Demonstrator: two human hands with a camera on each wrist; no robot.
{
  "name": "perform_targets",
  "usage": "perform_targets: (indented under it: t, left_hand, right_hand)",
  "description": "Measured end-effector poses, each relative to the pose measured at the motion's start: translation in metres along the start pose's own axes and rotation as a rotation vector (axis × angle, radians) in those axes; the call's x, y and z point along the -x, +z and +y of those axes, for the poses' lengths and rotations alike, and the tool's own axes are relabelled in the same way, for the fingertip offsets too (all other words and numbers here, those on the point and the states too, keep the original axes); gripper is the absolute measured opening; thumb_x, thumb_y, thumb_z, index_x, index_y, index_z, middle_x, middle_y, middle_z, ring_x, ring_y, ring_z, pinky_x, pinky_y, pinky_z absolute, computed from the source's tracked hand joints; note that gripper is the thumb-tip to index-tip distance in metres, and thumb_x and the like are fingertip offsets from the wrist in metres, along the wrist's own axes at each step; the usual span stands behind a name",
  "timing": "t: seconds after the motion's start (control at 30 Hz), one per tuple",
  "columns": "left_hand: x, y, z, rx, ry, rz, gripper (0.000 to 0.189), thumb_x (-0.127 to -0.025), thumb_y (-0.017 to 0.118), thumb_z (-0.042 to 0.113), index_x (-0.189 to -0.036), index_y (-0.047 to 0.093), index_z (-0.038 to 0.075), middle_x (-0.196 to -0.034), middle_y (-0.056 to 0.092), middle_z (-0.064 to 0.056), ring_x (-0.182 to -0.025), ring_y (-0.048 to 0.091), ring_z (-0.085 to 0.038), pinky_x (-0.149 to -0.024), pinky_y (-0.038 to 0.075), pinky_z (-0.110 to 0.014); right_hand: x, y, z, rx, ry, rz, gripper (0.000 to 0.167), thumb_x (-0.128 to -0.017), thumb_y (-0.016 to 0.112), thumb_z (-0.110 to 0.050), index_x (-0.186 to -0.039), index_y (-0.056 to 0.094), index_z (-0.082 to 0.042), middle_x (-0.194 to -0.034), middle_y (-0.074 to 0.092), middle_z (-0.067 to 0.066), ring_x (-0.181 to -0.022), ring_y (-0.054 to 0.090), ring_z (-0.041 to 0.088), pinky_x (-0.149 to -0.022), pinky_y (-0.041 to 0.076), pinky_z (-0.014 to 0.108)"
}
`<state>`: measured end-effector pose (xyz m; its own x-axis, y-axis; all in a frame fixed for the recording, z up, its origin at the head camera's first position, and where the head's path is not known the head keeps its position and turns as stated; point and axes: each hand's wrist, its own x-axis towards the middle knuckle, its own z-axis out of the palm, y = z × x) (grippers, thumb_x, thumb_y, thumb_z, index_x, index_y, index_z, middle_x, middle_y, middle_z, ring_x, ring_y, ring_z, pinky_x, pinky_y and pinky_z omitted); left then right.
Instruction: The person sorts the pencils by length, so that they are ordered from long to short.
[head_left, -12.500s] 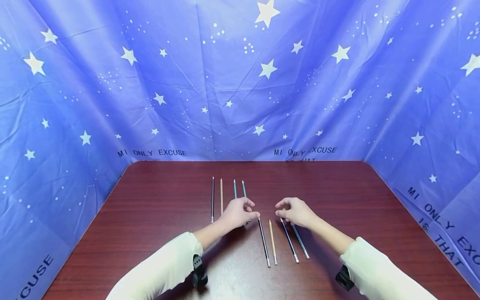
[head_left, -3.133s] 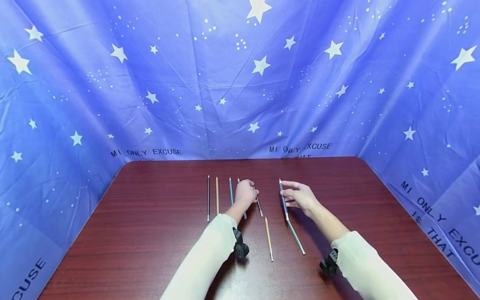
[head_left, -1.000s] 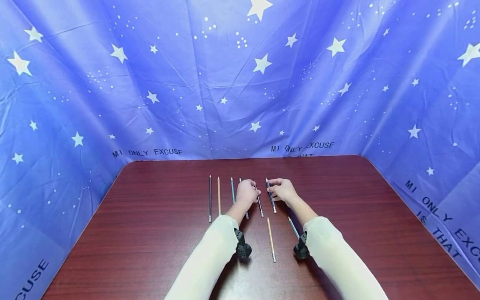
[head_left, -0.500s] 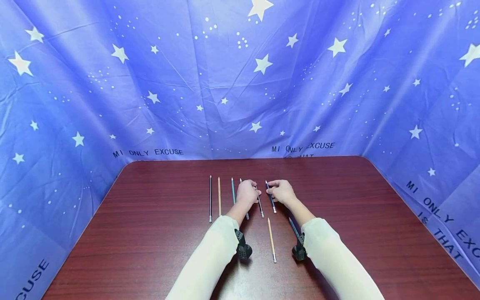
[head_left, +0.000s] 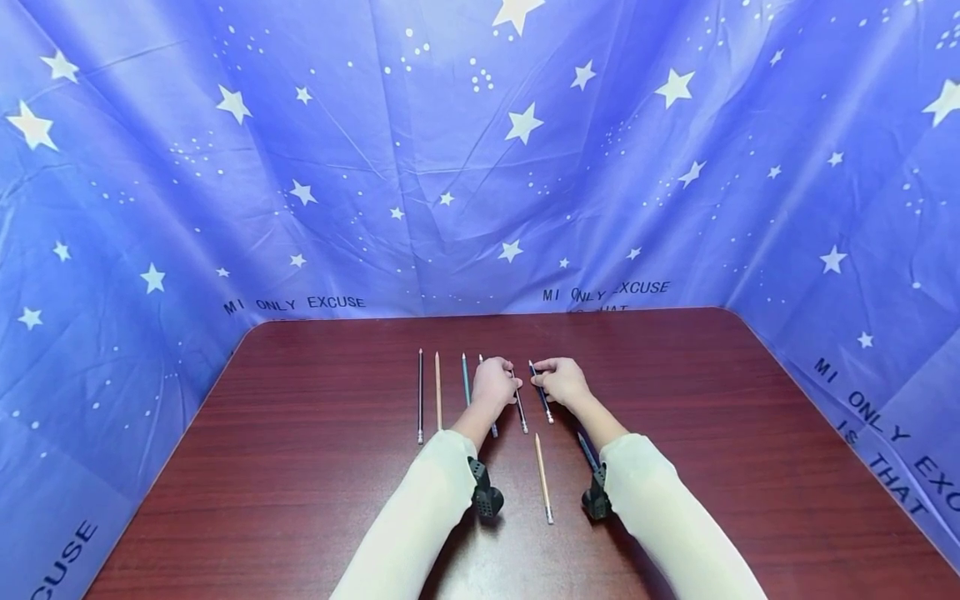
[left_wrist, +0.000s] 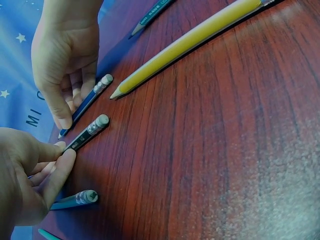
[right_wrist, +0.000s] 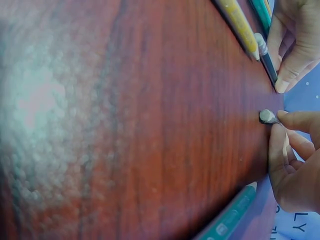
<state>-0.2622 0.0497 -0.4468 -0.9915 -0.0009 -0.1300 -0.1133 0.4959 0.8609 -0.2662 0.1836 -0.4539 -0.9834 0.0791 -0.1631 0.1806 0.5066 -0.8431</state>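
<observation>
My left hand [head_left: 495, 381] pinches a black pencil [head_left: 521, 414] between thumb and fingers, its white eraser end pointing toward me. Just to its right, my right hand [head_left: 566, 381] holds a dark blue pencil [head_left: 542, 396] by finger and thumb near its sharpened end. The two pencils lie side by side, a small gap apart, as the left wrist view shows with the black pencil's eraser [left_wrist: 102, 120] beside the blue pencil's eraser [left_wrist: 107, 79]. From the right wrist camera, the blue pencil's eraser end [right_wrist: 267, 116] points at the lens.
Left of my hands lie a black pencil [head_left: 421, 396], a natural wood pencil [head_left: 438, 387] and two teal pencils, one [head_left: 466, 379] partly hidden by my left hand. Nearer me are a yellow pencil [head_left: 543, 479] and a teal pencil [head_left: 587, 450] partly under my right wrist camera.
From the near group, the black and dark blue pencils have moved away from me into the far row. My right hand brought the blue one leftward; over the last half second both hands barely move.
</observation>
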Motion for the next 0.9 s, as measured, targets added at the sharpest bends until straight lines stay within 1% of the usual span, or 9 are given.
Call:
perform_targets:
  t: [0.07,0.17,0.3,0.37,0.47,0.63,0.77,0.9]
  left_hand:
    - [-0.0004,0.0002,-0.0004,0.007,-0.006,-0.003,0.02,-0.088,0.059,0.002,-0.108,0.062,0.0,-0.088,0.069,-0.007,-0.065,0.066,-0.012,-0.048,0.054,-0.02]
    - [-0.0006,0.0003,-0.0007,0.007,-0.009,-0.002,0.02,-0.088,0.059,0.002,-0.108,0.062,0.0,-0.087,0.07,-0.007,-0.065,0.066,-0.011,-0.048,0.054,-0.02]
    - [-0.0005,0.0006,-0.0008,0.006,0.0,0.011,0.022,-0.086,0.062,0.003,-0.108,0.062,0.0,-0.095,0.068,-0.008,-0.064,0.066,-0.012,-0.048,0.054,-0.019]
    - [-0.0005,0.0006,-0.0006,0.013,0.003,0.013,0.023,-0.085,0.063,0.003,-0.108,0.062,-0.001,-0.099,0.067,-0.009,-0.064,0.067,-0.013,-0.048,0.054,-0.019]
    - [-0.0002,0.0007,-0.0006,0.014,0.008,0.009,0.025,-0.085,0.064,0.003,-0.109,0.062,-0.001,-0.101,0.067,-0.01,-0.064,0.067,-0.014,-0.048,0.054,-0.019]
    - [0.0006,0.0003,-0.0007,0.005,0.015,0.015,0.024,-0.084,0.064,0.002,-0.108,0.062,-0.002,-0.097,0.067,-0.01,-0.062,0.066,-0.014,-0.047,0.054,-0.019]
    - [0.0009,-0.0001,0.0001,0.009,0.017,0.015,0.022,-0.086,0.061,0.001,-0.108,0.062,-0.002,-0.09,0.07,-0.008,-0.061,0.066,-0.012,-0.046,0.054,-0.019]
    - [0.0005,-0.0012,0.0005,0.006,0.019,0.015,0.022,-0.086,0.06,0.002,-0.107,0.063,-0.001,-0.09,0.07,-0.008,-0.061,0.067,-0.012,-0.046,0.053,-0.019]
  right_hand:
    - [0.0001,0.0004,-0.0003,0.007,-0.003,0.002,0.031,-0.084,0.065,-0.006,-0.114,0.064,0.0,-0.093,0.07,0.013,-0.061,0.059,0.008,-0.054,0.057,0.025]
    - [0.0008,0.0008,-0.001,0.014,-0.004,0.006,0.03,-0.083,0.065,-0.007,-0.113,0.065,0.0,-0.095,0.07,0.014,-0.06,0.058,0.008,-0.054,0.057,0.025]
    - [0.0022,0.0003,-0.0021,0.027,-0.006,0.008,0.03,-0.083,0.065,-0.007,-0.112,0.065,0.0,-0.094,0.07,0.015,-0.058,0.058,0.008,-0.053,0.056,0.025]
    - [0.0025,-0.0002,-0.0022,0.024,-0.004,0.008,0.029,-0.083,0.065,-0.006,-0.112,0.065,0.0,-0.092,0.07,0.015,-0.058,0.058,0.008,-0.053,0.057,0.025]
    - [0.0029,-0.0007,-0.0018,0.006,0.004,0.007,0.029,-0.083,0.065,-0.004,-0.112,0.065,0.002,-0.089,0.069,0.014,-0.059,0.059,0.008,-0.053,0.057,0.026]
    - [0.0043,-0.0016,-0.0031,-0.008,0.009,-0.002,0.03,-0.083,0.065,-0.004,-0.113,0.064,0.002,-0.09,0.069,0.014,-0.059,0.059,0.008,-0.053,0.057,0.025]
    - [0.0057,-0.0025,-0.004,-0.014,0.012,-0.012,0.031,-0.084,0.064,-0.004,-0.114,0.063,0.003,-0.09,0.07,0.015,-0.059,0.059,0.008,-0.053,0.057,0.026]
    - [0.0068,-0.0032,-0.0044,-0.013,0.013,-0.021,0.031,-0.084,0.064,-0.003,-0.114,0.062,0.004,-0.088,0.069,0.014,-0.058,0.059,0.009,-0.052,0.057,0.026]
